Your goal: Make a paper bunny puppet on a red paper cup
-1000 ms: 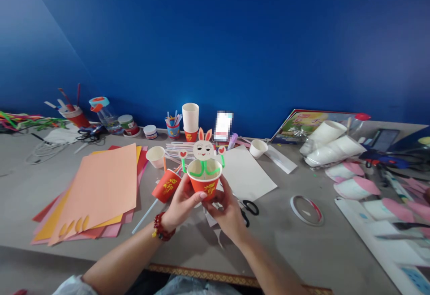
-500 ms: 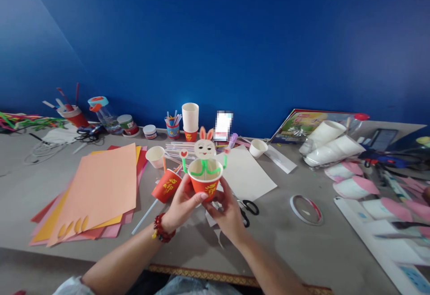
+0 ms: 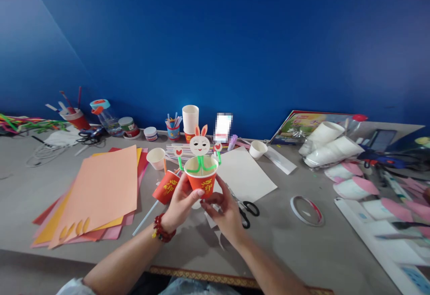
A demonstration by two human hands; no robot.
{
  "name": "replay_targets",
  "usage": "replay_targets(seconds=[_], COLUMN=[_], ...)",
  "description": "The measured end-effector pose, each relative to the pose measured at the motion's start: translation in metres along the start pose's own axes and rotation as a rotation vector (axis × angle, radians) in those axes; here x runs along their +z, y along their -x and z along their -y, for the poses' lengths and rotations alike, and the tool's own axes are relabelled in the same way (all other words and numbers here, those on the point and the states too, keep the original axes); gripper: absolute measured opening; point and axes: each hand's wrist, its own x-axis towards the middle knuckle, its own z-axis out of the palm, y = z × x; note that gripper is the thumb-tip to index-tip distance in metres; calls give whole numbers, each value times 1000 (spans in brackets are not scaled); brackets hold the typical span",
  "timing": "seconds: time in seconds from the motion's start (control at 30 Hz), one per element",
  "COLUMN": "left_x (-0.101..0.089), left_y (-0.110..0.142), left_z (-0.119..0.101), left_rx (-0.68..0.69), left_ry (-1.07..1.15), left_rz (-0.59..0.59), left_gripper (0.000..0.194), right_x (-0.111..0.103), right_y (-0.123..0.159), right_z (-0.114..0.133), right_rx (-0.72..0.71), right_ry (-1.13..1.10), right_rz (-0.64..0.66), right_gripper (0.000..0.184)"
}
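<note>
In the head view my left hand (image 3: 183, 203) is closed round the left side of a red paper cup (image 3: 204, 186), thumb across its front. A paper rabbit head (image 3: 200, 145) with pink ears rises above the rim. Bent green pipe-cleaner-like arms (image 3: 193, 170) come out of the cup, each ending in a round paw with a red heart. My right hand (image 3: 226, 214) is at the cup's lower right, its fingertips pinched together under the base; what they hold there is hidden. Black-handled scissors (image 3: 248, 208) lie just right of that hand.
A second red cup (image 3: 166, 187) lies tipped with a straw in it. Coloured paper sheets (image 3: 101, 183) are stacked at left, white paper (image 3: 247, 174) behind my hands. A tape roll (image 3: 306, 211), bagged cups (image 3: 331, 145) and pink-and-white cup pieces (image 3: 356, 187) occupy the right.
The cup has shifted slightly left in my hands. The rabbit's head now stands a little higher over the rim, and its right-side paw has turned to show the heart.
</note>
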Motion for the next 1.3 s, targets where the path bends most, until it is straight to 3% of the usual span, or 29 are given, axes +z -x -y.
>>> replay_targets(seconds=[0.17, 0.4, 0.7, 0.97, 1.3], left_x=[2, -1, 4, 1, 0], left_y=[4, -7, 5, -6, 1], left_z=[5, -16, 5, -15, -4], left_rx=[-38, 30, -51, 18, -21], left_ry=[-13, 71, -7, 47, 1], left_rz=[66, -72, 79, -94, 45], left_gripper=[43, 51, 46, 51, 55], right_x=[-3, 4, -1, 6, 0], right_y=[-2, 4, -1, 4, 1], right_z=[-6, -8, -6, -6, -3], right_rx=[-23, 21, -25, 21, -48], right_ry=[-34, 23, -61, 1, -13], right_rz=[-71, 23, -89, 20, -58], right_gripper=[77, 77, 73, 75, 73])
